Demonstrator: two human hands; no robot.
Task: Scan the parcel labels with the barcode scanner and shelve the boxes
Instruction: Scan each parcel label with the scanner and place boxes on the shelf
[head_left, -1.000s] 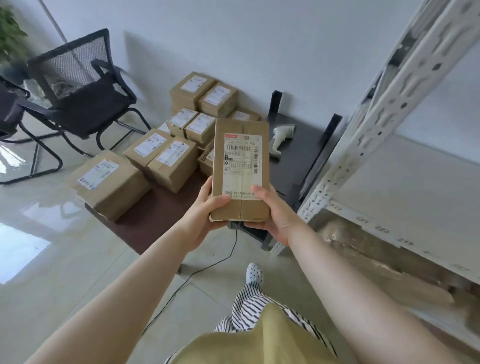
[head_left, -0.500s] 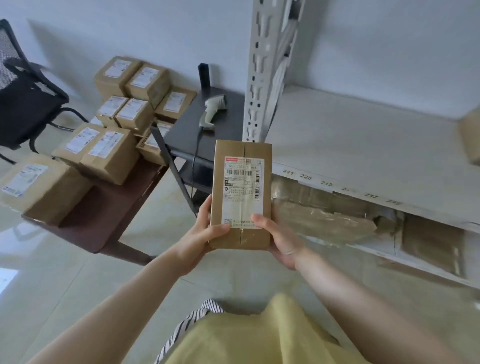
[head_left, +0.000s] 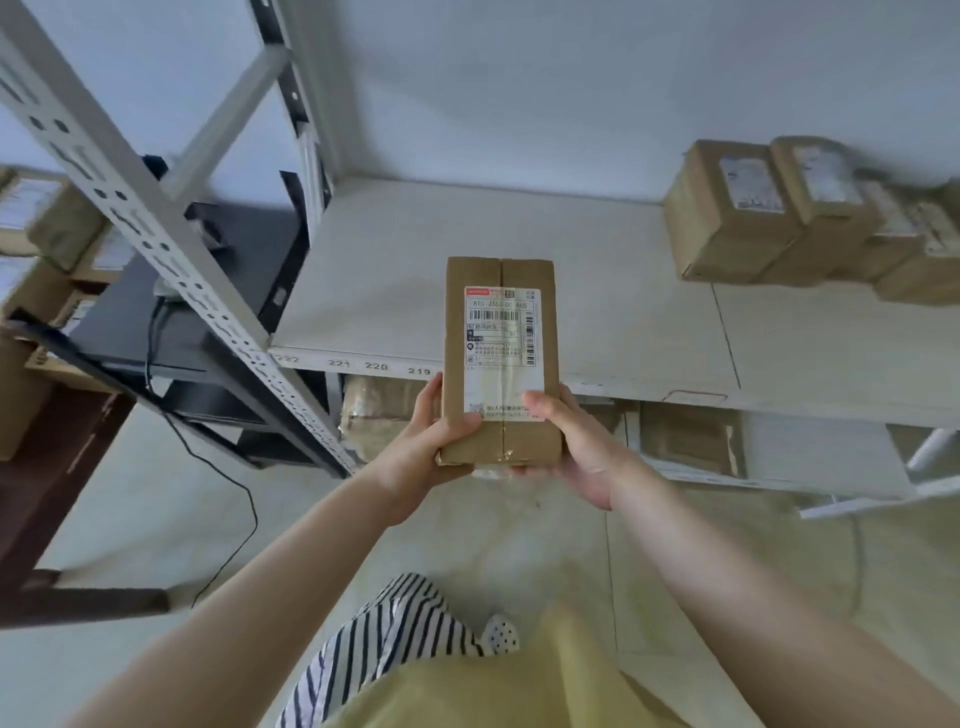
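Note:
A tall brown cardboard parcel (head_left: 501, 358) with a white barcode label facing me is held upright in front of the shelf. My left hand (head_left: 423, 441) grips its lower left edge, thumb on the front. My right hand (head_left: 576, 441) grips the lower right edge, thumb across the label's bottom. The grey shelf board (head_left: 519, 291) lies just behind the parcel, with numbers along its front edge. The barcode scanner (head_left: 166, 288) lies on the black side table at the left, mostly hidden behind the shelf upright.
Several labelled boxes (head_left: 779, 213) stand on the shelf at the far right. A perforated grey upright (head_left: 171, 260) slants across the left. More parcels (head_left: 41, 228) sit on the brown table at the left edge. Wrapped packages (head_left: 379, 410) lie on the lower shelf.
The view has swung right from the parcel table to the shelf. Both hands have carried the parcel along and now hold it before the shelf board.

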